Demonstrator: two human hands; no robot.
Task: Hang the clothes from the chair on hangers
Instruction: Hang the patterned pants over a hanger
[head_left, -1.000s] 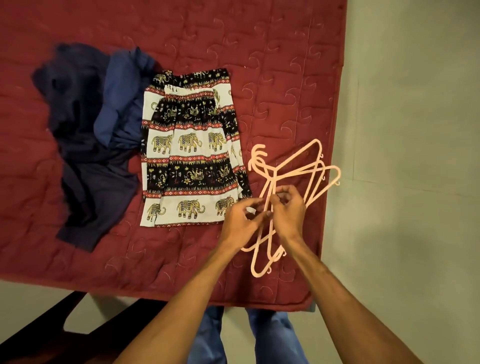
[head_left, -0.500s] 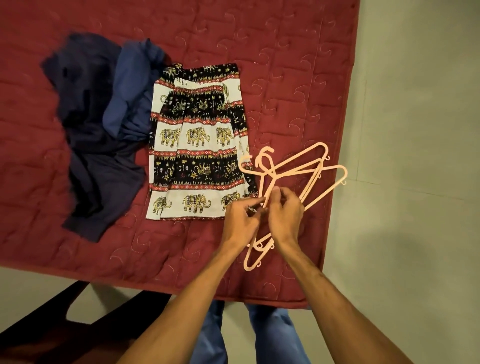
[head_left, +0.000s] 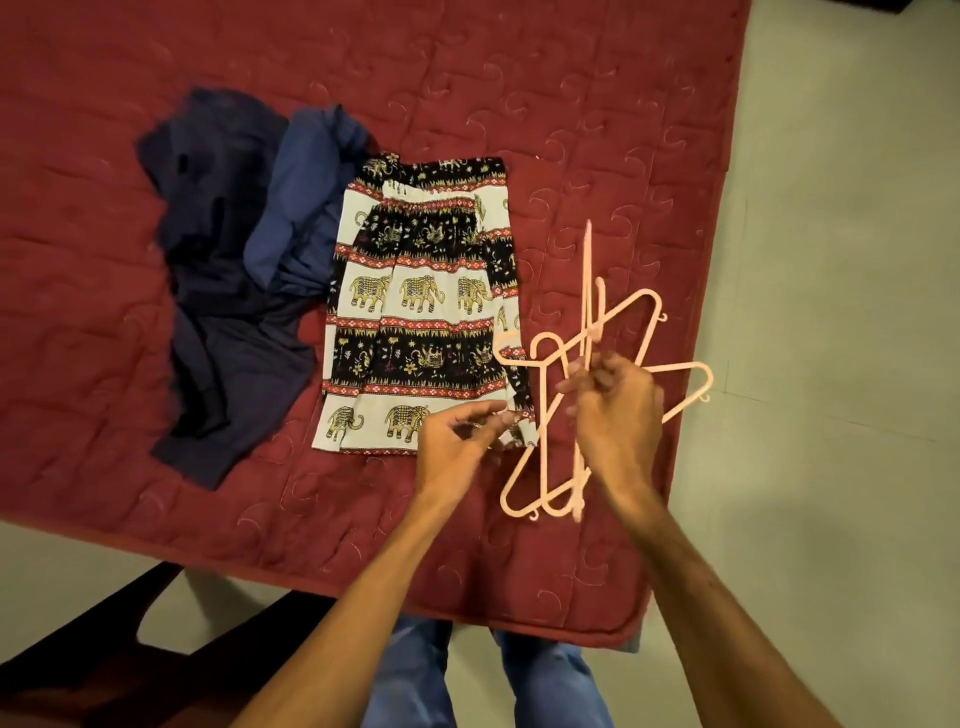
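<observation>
At lower right the right hand (head_left: 618, 410) now pinches one peach hanger (head_left: 588, 270), tipped up out of the tangled hangers (head_left: 522, 467), while the left hand (head_left: 457, 441) has let go and hovers loosely curled and empty by the elephant-print garment (head_left: 415, 312) at centre, so a hanger looks nearly free.

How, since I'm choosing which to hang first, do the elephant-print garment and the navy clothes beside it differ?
The elephant-print garment has cream, black and red bands; the navy clothes are plain blue. The elephant-print garment lies spread flat, the navy clothes in a crumpled heap. The garment lies next to the hangers; the navy clothes lie on its far side. Both rest on the red quilt, neither on a hanger.
</observation>
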